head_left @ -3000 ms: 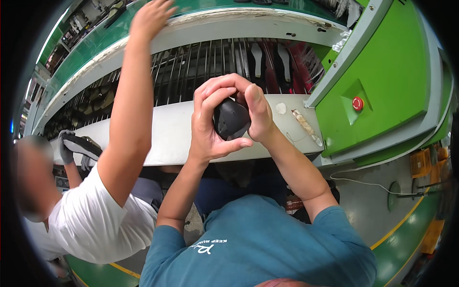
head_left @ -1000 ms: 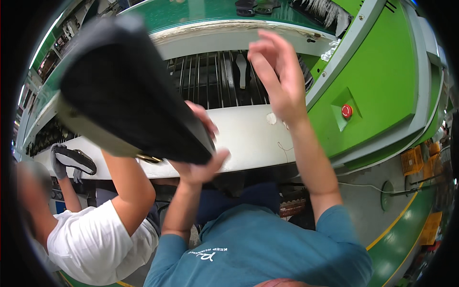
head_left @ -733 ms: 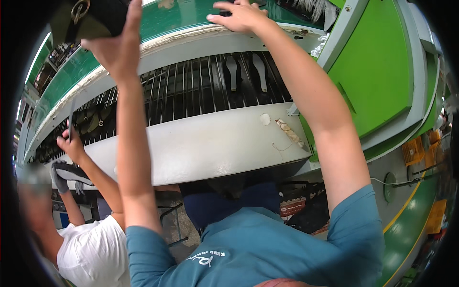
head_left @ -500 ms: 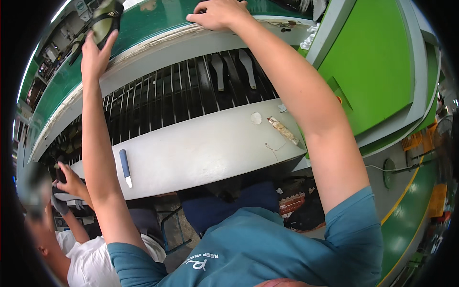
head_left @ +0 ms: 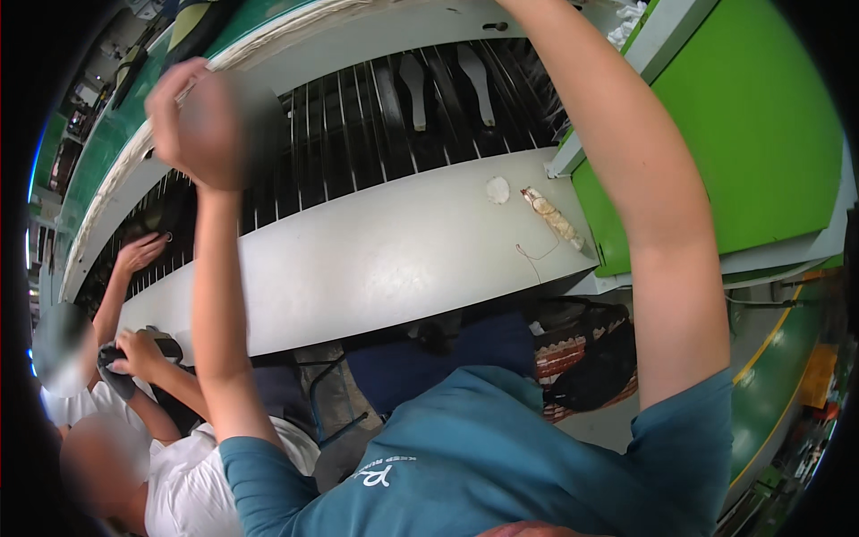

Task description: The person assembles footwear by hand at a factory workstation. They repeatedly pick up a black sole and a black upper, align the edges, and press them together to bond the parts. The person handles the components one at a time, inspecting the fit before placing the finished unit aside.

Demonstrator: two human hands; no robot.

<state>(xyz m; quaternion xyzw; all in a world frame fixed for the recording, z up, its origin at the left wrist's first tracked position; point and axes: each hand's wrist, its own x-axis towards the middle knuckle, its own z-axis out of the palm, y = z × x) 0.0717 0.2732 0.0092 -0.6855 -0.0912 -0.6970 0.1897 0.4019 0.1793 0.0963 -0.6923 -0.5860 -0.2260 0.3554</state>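
My left hand is raised over the edge of the green belt, its fingers bent. A blur covers its right side, so whether it holds anything cannot be made out. Just beyond it, an olive and black shoe lies on the belt, cut off by the upper edge. My right forearm reaches up past the top of the picture, and the right hand is outside it. Between my arms, two grey sole-shaped pieces lie on the dark slatted rack.
Nearer me runs a white ledge; on its right lie a round white piece and a wrapped spool with thread. A green machine panel stands at right. Co-workers in white shirts sit at left, one hand at the rack.
My left hand has left the shoe and come lower and nearer me. The right hand has passed out of the top of view. The blue-handled knife no longer shows. A co-worker's hand reaches the rack.
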